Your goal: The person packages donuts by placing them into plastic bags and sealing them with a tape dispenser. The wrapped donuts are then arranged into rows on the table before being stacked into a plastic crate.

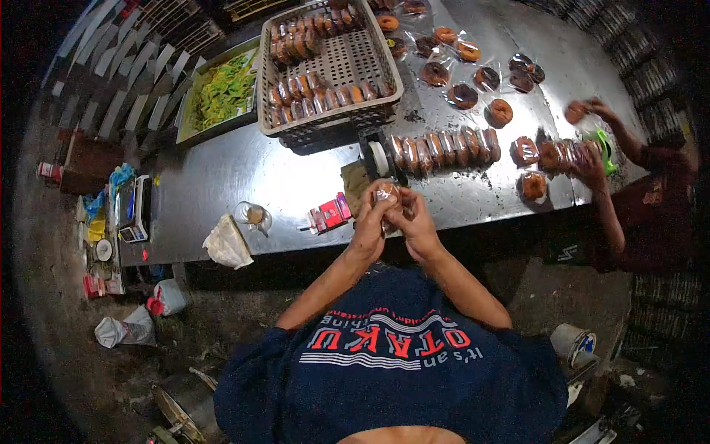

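Both forearms [325,288] angle inward, left hand [371,219] and right hand [416,226] pretty much together out front, fingers [410,201] kinda curled in.

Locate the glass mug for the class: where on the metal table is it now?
In the head view, the glass mug is on the person's left side of the metal table, between the whitish bundle and the red box.

The tabletop [192,177] is silver-grey. The near wrapped doughnut [386,192] is brown beneath white markings; far right, doughnuts [501,112] range from orange-brown to blackish brown. The crate [333,115] is beige with a dark grid pattern, the leaves [222,89] at far left yellow-green. The near shirt [392,388] is navy with red and white lettering and white stripes.
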A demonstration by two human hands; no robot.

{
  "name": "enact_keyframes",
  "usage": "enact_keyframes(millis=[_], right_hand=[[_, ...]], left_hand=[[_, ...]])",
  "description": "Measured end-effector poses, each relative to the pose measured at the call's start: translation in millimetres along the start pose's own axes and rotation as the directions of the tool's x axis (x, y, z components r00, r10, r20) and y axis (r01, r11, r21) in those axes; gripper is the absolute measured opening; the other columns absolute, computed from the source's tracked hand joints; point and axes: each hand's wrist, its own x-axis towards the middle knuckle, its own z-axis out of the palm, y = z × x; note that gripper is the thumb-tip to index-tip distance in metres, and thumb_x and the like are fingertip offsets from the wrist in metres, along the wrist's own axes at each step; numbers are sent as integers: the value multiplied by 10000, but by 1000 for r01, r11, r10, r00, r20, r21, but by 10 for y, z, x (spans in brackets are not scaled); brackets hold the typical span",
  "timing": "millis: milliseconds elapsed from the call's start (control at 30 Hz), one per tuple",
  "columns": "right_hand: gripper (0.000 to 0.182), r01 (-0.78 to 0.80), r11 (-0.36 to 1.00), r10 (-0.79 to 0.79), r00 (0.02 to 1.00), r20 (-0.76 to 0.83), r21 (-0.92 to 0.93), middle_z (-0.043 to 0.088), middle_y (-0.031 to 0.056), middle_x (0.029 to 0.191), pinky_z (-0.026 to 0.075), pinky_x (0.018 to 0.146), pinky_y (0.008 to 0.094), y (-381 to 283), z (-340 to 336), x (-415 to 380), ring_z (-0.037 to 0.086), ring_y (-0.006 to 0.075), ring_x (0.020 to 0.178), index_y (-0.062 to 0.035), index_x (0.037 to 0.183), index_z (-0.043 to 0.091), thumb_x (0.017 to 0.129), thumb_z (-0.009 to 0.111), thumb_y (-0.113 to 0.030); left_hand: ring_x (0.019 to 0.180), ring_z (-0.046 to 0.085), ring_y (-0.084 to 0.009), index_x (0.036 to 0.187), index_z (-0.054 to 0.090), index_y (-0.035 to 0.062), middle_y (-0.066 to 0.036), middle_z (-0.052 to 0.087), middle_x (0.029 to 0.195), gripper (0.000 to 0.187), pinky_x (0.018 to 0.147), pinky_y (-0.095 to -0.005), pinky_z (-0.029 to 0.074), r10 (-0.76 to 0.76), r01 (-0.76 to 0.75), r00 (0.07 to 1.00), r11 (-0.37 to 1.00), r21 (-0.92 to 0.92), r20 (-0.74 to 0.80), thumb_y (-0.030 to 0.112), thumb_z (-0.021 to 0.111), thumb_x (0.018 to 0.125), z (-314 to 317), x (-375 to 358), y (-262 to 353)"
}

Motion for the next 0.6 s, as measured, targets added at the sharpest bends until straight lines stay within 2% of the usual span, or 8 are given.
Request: enact_keyframes(millis=[67,133,167,300,400,533,567,600], right_hand=[[585,95,967,-99,995,-4,-238,619,99,1138,470,909,324,2,-94,283,585,179,1051,-30,1251,580,843,756,-411],[520,101,887,-104,994,19,-450,664,109,1039,485,864,330,-121,-167,580,614,189,1009,-22,1088,695,800,785,-445],[442,-43,874,-14,994,-112,-485,688,129,925,488,836,339,-197,-133,682,636,213,986,-19,860,746,786,787,-453],[343,-138,824,83,989,-124,-549,647,136,827,479,694,362,708,-430,1217,622,240,762,-21,843,740,825,755,-364],[243,253,759,-314,950,3,-600,601,67,749,448,659,317,90,-168,795,558,156,727,14,807,704,857,738,-222],[227,343,651,-204,938,279,-677,603,123,739,448,640,350,123,-501,598,575,223,698,7,822,703,840,745,-216],[264,188,634,-120,982,145,-750,621,141,737,452,631,365,213,-652,621,594,248,684,10,823,703,848,736,-251],[274,165,595,-84,986,143,-787,626,146,736,454,632,368,173,-771,620,598,251,680,10,824,703,852,733,-262]], left_hand=[[1018,604,-184,1226,541,47,-54,606,1127,341,898,-334,495,-111,149,976,968,-200,188,232,584,942,-136,46,-10],[1036,632,-193,1214,559,71,-62,640,1112,313,886,-396,533,-125,170,976,947,-271,176,282,535,985,-241,108,22],[1029,639,-196,1209,561,69,-65,641,1108,310,871,-404,545,-173,208,974,940,-271,147,285,532,990,-319,117,46],[978,663,-207,1219,550,73,-72,644,1097,309,764,-406,592,-159,171,984,965,-199,74,284,551,993,-330,64,233],[981,659,-198,1236,537,72,-71,645,1090,334,797,-386,582,-137,147,988,975,-168,71,238,615,958,-451,118,290],[998,646,-186,1276,513,70,-61,638,1111,406,853,-356,551,-196,202,975,978,-49,108,194,656,918,-578,117,293],[1001,643,-182,1290,504,70,-57,635,1121,428,869,-345,540,-227,231,964,973,-9,140,181,664,908,-580,132,277],[1010,634,-178,1299,499,69,-55,630,1131,445,879,-340,529,-224,219,968,974,54,116,168,669,900,-549,143,236]])
